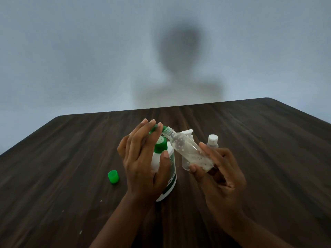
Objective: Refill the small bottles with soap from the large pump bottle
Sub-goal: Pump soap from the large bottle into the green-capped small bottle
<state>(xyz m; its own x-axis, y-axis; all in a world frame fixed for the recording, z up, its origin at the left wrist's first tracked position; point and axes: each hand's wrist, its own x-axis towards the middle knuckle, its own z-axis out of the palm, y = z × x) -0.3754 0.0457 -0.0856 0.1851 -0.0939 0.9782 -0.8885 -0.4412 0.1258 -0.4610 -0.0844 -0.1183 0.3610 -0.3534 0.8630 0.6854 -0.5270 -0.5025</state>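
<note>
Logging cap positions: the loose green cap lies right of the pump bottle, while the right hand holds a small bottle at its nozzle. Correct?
No: in the head view the green cap lies left of the pump bottle. The right hand does hold the small bottle at its nozzle.

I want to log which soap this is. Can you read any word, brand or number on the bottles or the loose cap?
large pump bottle: green print on its label, too blurred to read and partly behind the left hand.
clear small bottle: no text visible.
capped small bottle: no text visible.
green cap: no text visible.
</note>
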